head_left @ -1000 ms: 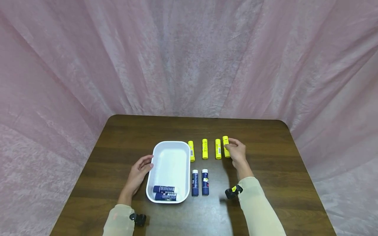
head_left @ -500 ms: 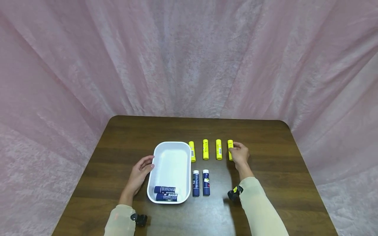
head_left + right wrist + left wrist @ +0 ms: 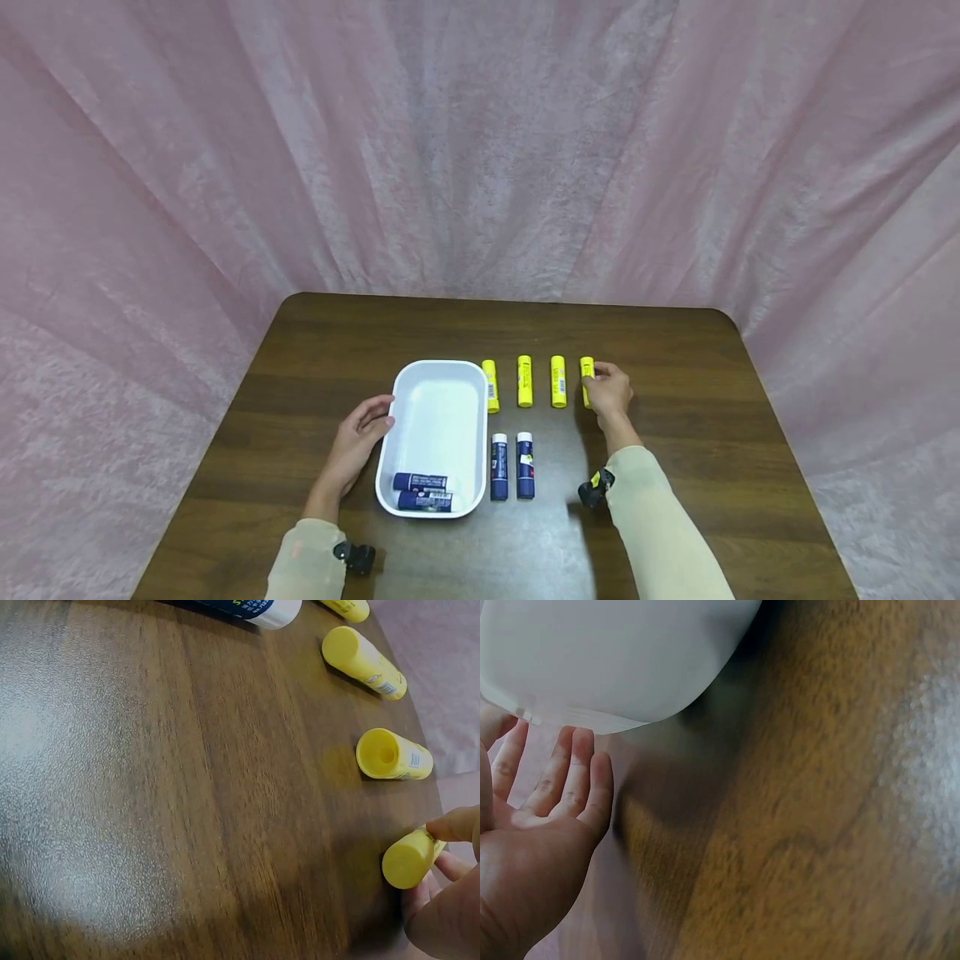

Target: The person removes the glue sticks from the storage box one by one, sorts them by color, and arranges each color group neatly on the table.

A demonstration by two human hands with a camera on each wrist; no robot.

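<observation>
Four yellow glue sticks lie in a row on the dark wooden table (image 3: 675, 467). My right hand (image 3: 597, 385) pinches the rightmost yellow glue stick (image 3: 587, 368), which lies on the table; the right wrist view shows that stick (image 3: 409, 859) between my thumb and fingers (image 3: 452, 823). My left hand (image 3: 377, 419) rests with relaxed fingers against the left rim of the white tray (image 3: 438, 408), its open palm (image 3: 532, 840) beside the tray wall (image 3: 607, 667). Two blue glue sticks (image 3: 422, 491) lie at the tray's near end.
Two more blue glue sticks (image 3: 512, 465) lie side by side on the table just right of the tray. The other yellow sticks (image 3: 524, 381) lie right of the tray's far end. Pink cloth (image 3: 480, 150) hangs behind and around the table.
My right hand has shifted the rightmost yellow stick to the right, away from its neighbour and into line with the row. The left hand has stayed by the tray.
</observation>
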